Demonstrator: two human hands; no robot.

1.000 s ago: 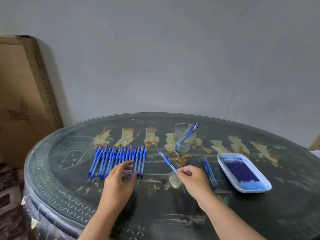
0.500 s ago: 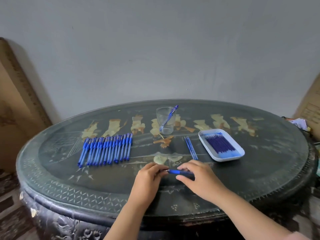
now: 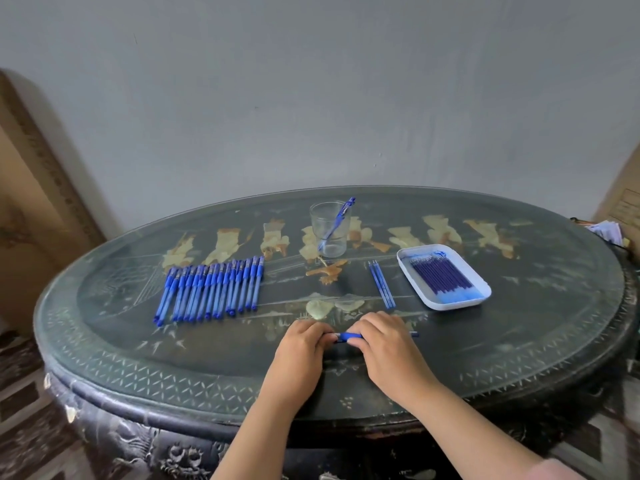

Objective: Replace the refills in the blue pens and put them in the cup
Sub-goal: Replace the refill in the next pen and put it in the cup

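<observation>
Gripping one pen (image 3: 349,337) from both ends, the left hand (image 3: 301,344) and right hand (image 3: 384,341) meet at lower centre of the head view, low over the table (image 3: 519,341). Each hand's fingers curl closely round the barrel, so only a short blue stretch between them and a thin end at right show. A second earlier the right hand alone held this pen while the left lay at the row (image 3: 211,289). The left has since joined, which suggests the barrel is about to be twisted apart for its refill. A second pen (image 3: 337,220) leans in the cup (image 3: 329,237), upper centre. The row waits at centre left. A few loose refills (image 3: 381,284) lie just left of the tray (image 3: 446,305), which holds more, at centre right.
</observation>
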